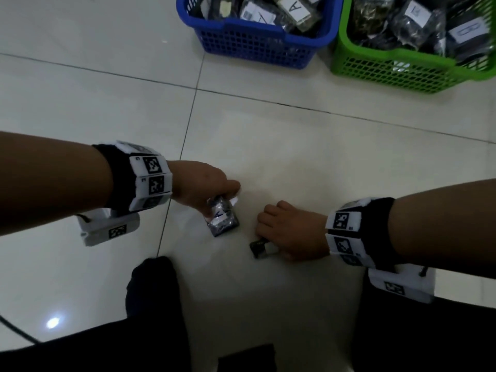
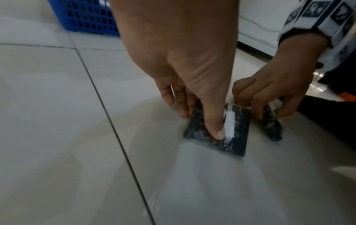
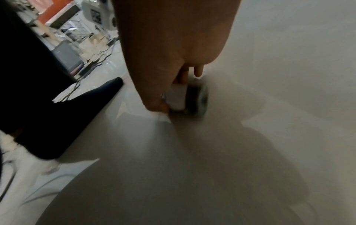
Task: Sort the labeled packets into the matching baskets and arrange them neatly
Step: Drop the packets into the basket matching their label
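On the floor (image 1: 268,146), the left hand (image 1: 200,186) pinches a packet marked A (image 1: 222,220); the right hand (image 1: 291,229) grips another dark packet (image 1: 259,248) beside it.

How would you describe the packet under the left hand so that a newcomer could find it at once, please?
Start at the blue plastic basket and come down the pale tiled floor to the left hand. It grips a dark foil packet with a white label reading A, unlike the smaller packet in the right hand.
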The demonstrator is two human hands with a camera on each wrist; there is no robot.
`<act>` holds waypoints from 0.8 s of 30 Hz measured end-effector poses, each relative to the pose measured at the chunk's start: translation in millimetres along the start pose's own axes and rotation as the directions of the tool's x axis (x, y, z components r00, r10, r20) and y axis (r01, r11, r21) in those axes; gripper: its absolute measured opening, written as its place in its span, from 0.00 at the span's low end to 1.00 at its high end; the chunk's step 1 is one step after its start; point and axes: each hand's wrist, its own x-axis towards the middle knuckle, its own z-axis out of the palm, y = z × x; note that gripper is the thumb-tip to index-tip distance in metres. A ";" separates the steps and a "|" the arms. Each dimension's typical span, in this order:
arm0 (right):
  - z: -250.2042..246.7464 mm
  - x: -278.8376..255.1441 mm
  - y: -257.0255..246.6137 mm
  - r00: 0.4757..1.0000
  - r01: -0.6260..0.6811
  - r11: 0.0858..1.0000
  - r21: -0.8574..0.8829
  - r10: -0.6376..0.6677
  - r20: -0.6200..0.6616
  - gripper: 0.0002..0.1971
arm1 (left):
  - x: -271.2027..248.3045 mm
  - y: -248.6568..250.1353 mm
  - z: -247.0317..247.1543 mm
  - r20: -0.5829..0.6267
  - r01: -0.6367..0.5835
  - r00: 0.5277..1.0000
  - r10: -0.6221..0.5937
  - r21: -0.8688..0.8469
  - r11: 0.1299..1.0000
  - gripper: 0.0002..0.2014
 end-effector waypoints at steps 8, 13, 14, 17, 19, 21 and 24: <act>-53.8 -1.1 60.4 0.939 -0.218 0.961 0.171 0.254 -0.231 0.23 | -1.7 -18.0 -36.4 -0.246 0.148 0.900 -0.361 -0.605 0.782 0.17; -102.6 -15.7 98.1 0.767 -0.352 0.932 0.084 0.339 -0.545 0.24 | -0.2 -26.4 -81.0 -0.351 0.070 0.794 -0.496 -0.758 0.648 0.08; -112.6 -20.5 103.3 0.713 -0.360 0.925 0.124 0.358 -0.603 0.25 | -0.4 -27.7 -91.4 -0.359 0.023 0.773 -0.522 -0.808 0.589 0.06; -138.6 -31.9 124.7 0.551 -0.306 0.860 0.409 0.510 -0.660 0.27 | -1.8 -31.2 -125.8 -0.376 -0.140 0.722 -0.580 -0.901 0.410 0.09; -151.4 -40.5 140.4 0.452 -0.205 0.750 0.629 0.642 -0.619 0.22 | 0.8 -32.0 -148.7 -0.411 -0.225 0.676 -0.612 -0.905 0.360 0.11; -162.8 -49.6 162.3 0.320 -0.122 0.681 0.722 0.716 -0.621 0.18 | 5.3 -32.6 -175.2 -0.443 -0.264 0.601 -0.665 -0.896 0.357 0.14; -173.8 -64.4 193.6 0.196 -0.066 0.629 0.775 0.769 -0.608 0.16 | 17.3 -37.5 -212.9 -0.502 -0.305 0.457 -0.734 -0.864 0.401 0.20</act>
